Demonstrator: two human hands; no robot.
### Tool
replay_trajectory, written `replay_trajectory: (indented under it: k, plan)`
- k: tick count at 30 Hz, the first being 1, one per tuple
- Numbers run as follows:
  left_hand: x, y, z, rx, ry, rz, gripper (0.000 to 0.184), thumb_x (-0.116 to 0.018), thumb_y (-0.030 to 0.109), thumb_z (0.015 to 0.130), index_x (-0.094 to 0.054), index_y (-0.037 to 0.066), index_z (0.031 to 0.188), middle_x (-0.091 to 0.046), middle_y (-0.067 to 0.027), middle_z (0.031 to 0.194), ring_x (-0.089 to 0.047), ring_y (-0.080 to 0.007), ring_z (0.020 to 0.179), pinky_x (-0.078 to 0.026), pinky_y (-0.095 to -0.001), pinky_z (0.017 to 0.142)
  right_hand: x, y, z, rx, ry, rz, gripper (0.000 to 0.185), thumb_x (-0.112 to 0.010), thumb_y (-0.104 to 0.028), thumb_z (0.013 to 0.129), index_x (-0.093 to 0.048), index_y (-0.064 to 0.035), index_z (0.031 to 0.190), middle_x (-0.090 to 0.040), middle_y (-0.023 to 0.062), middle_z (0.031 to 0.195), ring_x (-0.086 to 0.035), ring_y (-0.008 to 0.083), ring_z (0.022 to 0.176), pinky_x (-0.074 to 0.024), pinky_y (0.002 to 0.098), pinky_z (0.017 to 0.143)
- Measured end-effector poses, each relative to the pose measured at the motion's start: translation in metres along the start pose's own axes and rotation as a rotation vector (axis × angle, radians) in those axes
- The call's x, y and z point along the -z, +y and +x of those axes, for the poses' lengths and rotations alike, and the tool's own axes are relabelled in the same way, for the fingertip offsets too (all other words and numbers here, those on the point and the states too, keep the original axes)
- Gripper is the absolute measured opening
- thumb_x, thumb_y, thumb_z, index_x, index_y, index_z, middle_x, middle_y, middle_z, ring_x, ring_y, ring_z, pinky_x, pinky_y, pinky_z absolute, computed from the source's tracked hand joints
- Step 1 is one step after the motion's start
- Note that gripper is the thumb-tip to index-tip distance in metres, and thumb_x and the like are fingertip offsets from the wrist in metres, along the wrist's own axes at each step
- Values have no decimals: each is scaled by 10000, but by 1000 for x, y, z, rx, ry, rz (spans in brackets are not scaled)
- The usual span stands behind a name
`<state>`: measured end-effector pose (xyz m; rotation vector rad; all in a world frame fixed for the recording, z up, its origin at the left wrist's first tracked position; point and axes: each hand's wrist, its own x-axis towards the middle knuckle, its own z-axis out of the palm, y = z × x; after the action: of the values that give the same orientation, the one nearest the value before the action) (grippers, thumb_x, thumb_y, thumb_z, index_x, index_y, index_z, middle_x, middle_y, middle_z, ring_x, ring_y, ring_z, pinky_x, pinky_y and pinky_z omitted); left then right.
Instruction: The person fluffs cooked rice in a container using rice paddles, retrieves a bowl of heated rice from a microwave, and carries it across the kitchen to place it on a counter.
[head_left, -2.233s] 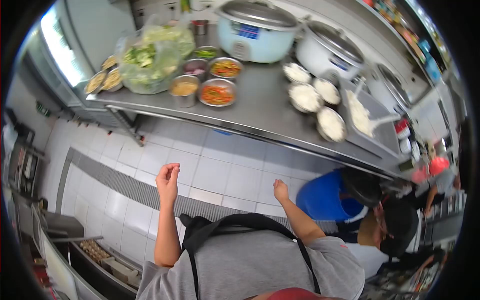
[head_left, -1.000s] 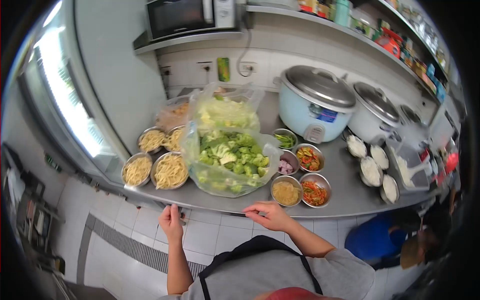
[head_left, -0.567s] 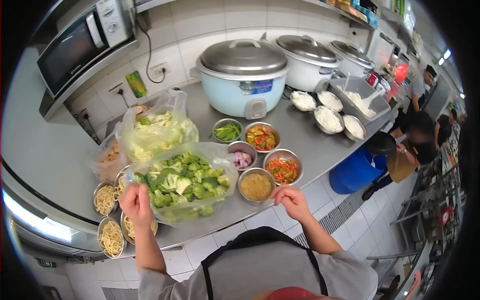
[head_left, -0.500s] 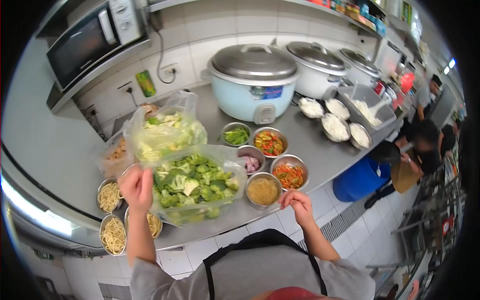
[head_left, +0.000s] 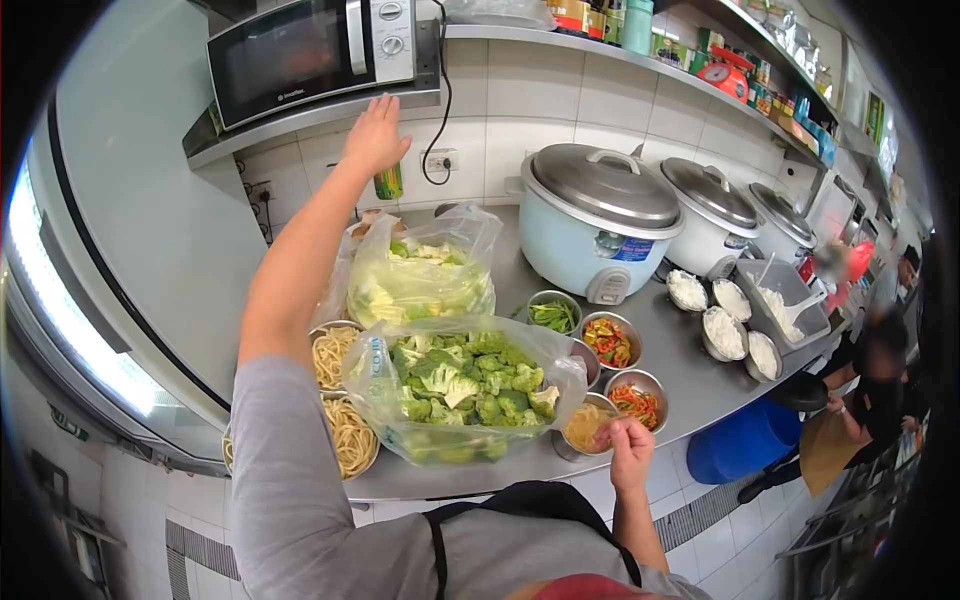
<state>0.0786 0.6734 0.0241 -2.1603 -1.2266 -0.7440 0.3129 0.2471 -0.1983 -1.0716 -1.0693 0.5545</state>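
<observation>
My left hand [head_left: 376, 135] is raised with its fingers stretched out and held close together, just in front of the microwave shelf [head_left: 300, 122]; it holds nothing visible. Low on the right, my right hand [head_left: 628, 450] is closed, fingers curled at the rim of a metal bowl of brownish contents [head_left: 585, 428]. Whether anything is pinched in it is hidden. Between my arms lies an open clear plastic bag [head_left: 440, 442] full of broccoli florets [head_left: 465, 378]. Behind it stands a second bag of pale green cut vegetables [head_left: 430, 290].
Bowls of noodles [head_left: 352, 435] sit at the left. Small bowls hold green vegetables [head_left: 552, 316], mixed peppers [head_left: 607, 342] and orange-red strips [head_left: 634, 403]. Rice cookers [head_left: 590, 235] line the wall beside bowls of rice [head_left: 724, 332]. A blue barrel [head_left: 740, 440] and a person [head_left: 850, 420] are right.
My left hand has left the broccoli bag's edge and risen toward the microwave shelf, its fingers opening out. My right hand stays near the brownish bowl. The view has shifted up and left.
</observation>
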Motion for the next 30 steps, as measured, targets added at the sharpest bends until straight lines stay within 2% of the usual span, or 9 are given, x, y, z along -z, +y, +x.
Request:
replay_trajectory:
  k: [2,6,9,13,19,28,30]
  plan:
    - [-11,-6,12,43,-50,4,695,-527,324,773,-217,12,1312,-213,-159,1375,-207,-288,1274,-236,-380,1023,-2,-4,3,89,59,-13,243,-468,-147,874,-478,8,687,-535,92,651,-503,123,534,-424,238,501]
    - [-26,-8,25,74,-78,42,743,-533,328,763,-163,25,1332,-163,-141,1396,-165,-278,1291,-208,-400,1031,-7,-4,4,93,113,-45,244,-465,-145,872,-472,4,679,-528,94,648,-492,122,514,-412,226,478]
    - [-42,-15,33,125,-16,55,790,-563,296,733,-133,37,1342,-151,-126,1401,-149,-271,1295,-190,-410,1034,-13,-6,2,71,129,-51,198,-474,-102,866,-493,5,700,-545,75,652,-503,107,542,-418,218,513]
    - [-59,-13,29,127,142,154,922,-653,298,625,-125,48,1338,-213,-139,1359,-180,-308,1270,-199,-453,1016,-24,-6,4,108,178,-65,205,-476,-102,865,-490,6,692,-539,80,643,-500,107,532,-416,217,507]
    - [-55,-8,31,182,156,46,818,-626,265,656,-187,44,1309,-241,-122,1333,-200,-275,1260,-231,-445,997,-40,1,13,124,194,-85,218,-483,-110,861,-489,7,678,-539,88,638,-500,111,525,-412,215,505]
    - [-54,-9,35,196,166,-10,776,-627,269,648,-238,39,1278,-275,-124,1306,-223,-266,1241,-264,-440,963,-54,-10,28,184,161,-81,225,-489,-117,855,-489,9,669,-542,90,634,-497,111,521,-408,215,504]
    - [-60,-9,34,176,235,22,768,-636,279,626,-265,38,1254,-305,-124,1277,-258,-268,1216,-297,-427,930,-51,-10,25,185,163,-96,225,-487,-117,854,-488,9,667,-542,90,634,-495,113,522,-406,215,502]
